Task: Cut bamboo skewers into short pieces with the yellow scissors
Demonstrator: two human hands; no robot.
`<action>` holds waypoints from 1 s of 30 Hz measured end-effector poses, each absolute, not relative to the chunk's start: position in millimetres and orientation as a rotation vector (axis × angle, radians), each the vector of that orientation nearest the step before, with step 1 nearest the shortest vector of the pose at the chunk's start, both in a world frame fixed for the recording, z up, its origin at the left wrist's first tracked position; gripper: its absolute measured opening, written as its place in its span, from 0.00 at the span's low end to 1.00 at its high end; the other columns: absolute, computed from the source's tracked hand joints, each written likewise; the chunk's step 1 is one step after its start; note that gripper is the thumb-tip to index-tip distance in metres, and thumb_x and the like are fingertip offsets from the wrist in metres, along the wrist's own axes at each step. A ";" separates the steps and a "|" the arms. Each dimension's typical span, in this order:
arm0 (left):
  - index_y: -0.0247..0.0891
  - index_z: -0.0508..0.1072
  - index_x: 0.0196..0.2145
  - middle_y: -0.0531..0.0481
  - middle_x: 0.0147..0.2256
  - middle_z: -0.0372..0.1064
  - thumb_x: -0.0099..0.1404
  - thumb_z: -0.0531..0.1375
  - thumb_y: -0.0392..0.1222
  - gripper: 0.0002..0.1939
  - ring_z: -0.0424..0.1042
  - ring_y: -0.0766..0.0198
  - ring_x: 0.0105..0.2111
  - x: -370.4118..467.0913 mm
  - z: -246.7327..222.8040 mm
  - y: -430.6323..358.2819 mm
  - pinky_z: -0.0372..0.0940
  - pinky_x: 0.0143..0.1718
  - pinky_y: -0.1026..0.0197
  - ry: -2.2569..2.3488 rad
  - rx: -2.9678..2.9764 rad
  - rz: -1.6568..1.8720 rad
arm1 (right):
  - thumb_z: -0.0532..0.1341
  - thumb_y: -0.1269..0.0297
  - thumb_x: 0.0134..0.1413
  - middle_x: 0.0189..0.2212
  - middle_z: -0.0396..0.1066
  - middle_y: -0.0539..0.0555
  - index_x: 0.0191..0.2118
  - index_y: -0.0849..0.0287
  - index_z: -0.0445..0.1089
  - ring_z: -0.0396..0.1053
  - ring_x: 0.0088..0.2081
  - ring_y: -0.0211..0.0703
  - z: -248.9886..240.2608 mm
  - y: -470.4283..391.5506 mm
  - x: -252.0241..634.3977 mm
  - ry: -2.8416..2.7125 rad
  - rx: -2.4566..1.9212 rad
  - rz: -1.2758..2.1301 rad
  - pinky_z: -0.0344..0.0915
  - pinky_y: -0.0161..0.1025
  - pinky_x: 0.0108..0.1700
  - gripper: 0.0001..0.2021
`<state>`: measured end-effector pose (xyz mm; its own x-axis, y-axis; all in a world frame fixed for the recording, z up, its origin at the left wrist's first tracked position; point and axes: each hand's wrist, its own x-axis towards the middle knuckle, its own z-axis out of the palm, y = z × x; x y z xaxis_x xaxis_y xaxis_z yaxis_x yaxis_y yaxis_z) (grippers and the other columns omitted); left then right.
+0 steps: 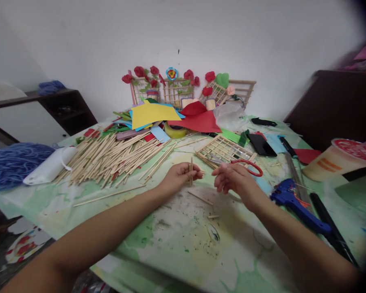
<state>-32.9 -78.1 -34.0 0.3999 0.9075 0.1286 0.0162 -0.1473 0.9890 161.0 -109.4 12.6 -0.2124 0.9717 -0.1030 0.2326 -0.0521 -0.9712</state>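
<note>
My left hand (183, 176) is closed around short wooden sticks (191, 167), pinched upright between thumb and fingers; a few stick ends poke out on its right. A short distance to the right, my right hand (232, 179) hovers with loosely bent fingers apart and nothing visible in them. Just behind it lie scissors (253, 166) with a red handle, partly hidden by the hand. On the table below the hands are a loose stick (200, 198) and a small cut piece (213, 217).
A big pile of wooden sticks (110, 158) spreads at left beside blue yarn (15, 165). Stick lattices (222, 148), coloured paper (154, 115) and paper flowers (139, 72) stand or lie toward the wall. At right are a phone (262, 145), a blue glue gun (299, 205) and a drink cup (332, 160).
</note>
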 end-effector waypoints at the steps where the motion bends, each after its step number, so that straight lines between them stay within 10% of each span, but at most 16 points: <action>1: 0.34 0.68 0.36 0.46 0.33 0.73 0.61 0.57 0.44 0.10 0.72 0.63 0.36 -32.3 -37.0 -75.6 0.63 0.42 0.58 0.836 1.377 0.992 | 0.50 0.45 0.52 0.22 0.68 0.53 0.30 0.60 0.67 0.66 0.23 0.39 14.6 -105.8 166.6 -1.653 -1.421 1.066 0.57 0.35 0.25 0.21; 8: 0.33 0.70 0.33 0.47 0.32 0.72 0.58 0.60 0.41 0.08 0.72 0.64 0.35 -30.9 -36.9 -74.7 0.62 0.41 0.60 0.791 1.339 0.953 | 0.53 0.63 0.47 0.36 0.70 0.64 0.38 0.64 0.68 0.66 0.41 0.54 8.6 -86.6 200.3 -2.236 -1.992 -0.209 0.58 0.42 0.38 0.14; 30: 0.33 0.69 0.33 0.47 0.31 0.72 0.58 0.61 0.35 0.05 0.73 0.66 0.31 -38.8 -37.0 -64.6 0.68 0.41 0.60 0.710 0.855 1.105 | 0.56 0.58 0.45 0.37 0.71 0.61 0.46 0.61 0.64 0.68 0.38 0.52 0.6 -77.9 217.0 -2.318 -2.031 -0.068 0.59 0.39 0.34 0.21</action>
